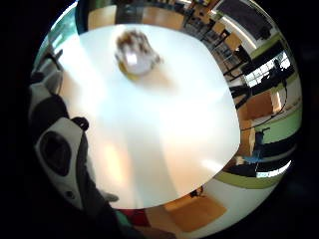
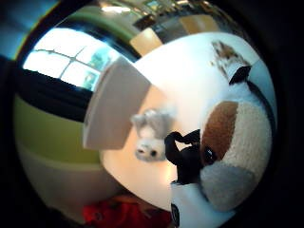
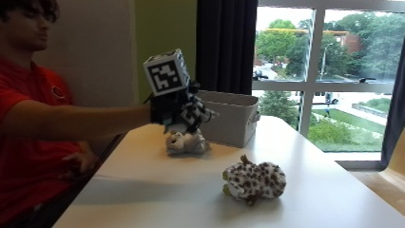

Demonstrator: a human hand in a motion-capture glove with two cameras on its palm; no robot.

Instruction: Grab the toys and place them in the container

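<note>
A white table is seen in the foreground of the outside view. A large window is set at 2 o'clock, through which trees, lawn and a building are shown in daylight. A dark curtain is hung at 12 o'clock, flanked by a green wall strip and a beige wall at 11 o'clock.

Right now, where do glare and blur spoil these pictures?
Little finger side palm view: glare whitens the white table, and the spotted brown-and-white plush toy is smeared. Thumb side palm view: the bright window washes out, and the small grey plush toy is soft. Outside view: evenly lit.
</note>
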